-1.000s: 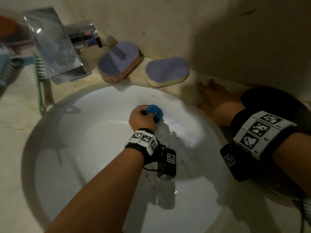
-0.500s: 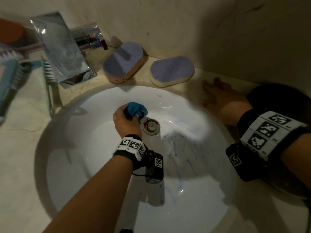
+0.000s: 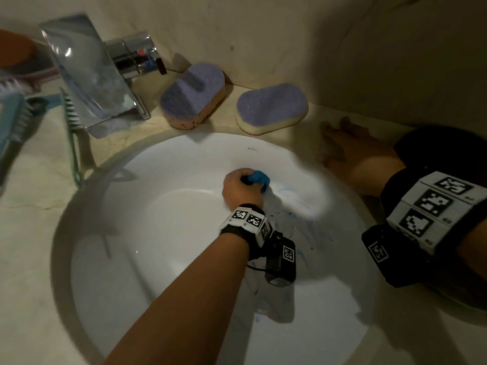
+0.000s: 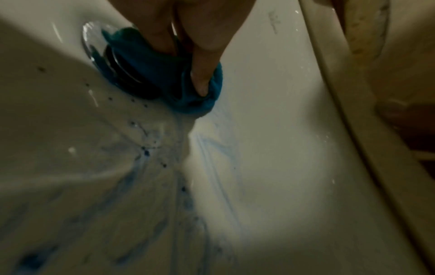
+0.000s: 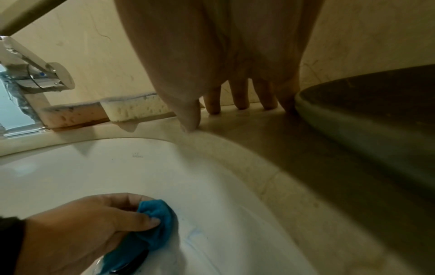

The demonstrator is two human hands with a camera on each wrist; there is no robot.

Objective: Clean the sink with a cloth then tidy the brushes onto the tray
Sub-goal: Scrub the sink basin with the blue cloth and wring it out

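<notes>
My left hand [image 3: 241, 187] grips a bunched blue cloth [image 3: 259, 179] and presses it on the drain [image 4: 113, 68] of the white sink [image 3: 163, 233]. In the left wrist view the cloth [image 4: 162, 74] covers part of the chrome drain ring, and blue streaks [image 4: 212, 167] smear the basin below it. My right hand [image 3: 353, 154] rests flat and open on the counter at the sink's right rim, fingers [image 5: 240, 96] spread toward the wall. Green-handled brushes [image 3: 71, 119] lie on the counter at the left. The left hand [image 5: 77, 230] also shows in the right wrist view, holding the cloth [image 5: 155, 217].
A chrome tap [image 3: 105, 75] overhangs the sink's back left. Two purple-topped sponges [image 3: 195, 93] [image 3: 271, 108] sit against the back wall. A dark round dish [image 5: 376, 104] stands on the counter at the far right. The marble counter [image 3: 26, 206] surrounds the basin.
My left hand has swept the cloth back to the right over the drain, after moving left half a second ago. The right hand has stayed flat on the counter.
</notes>
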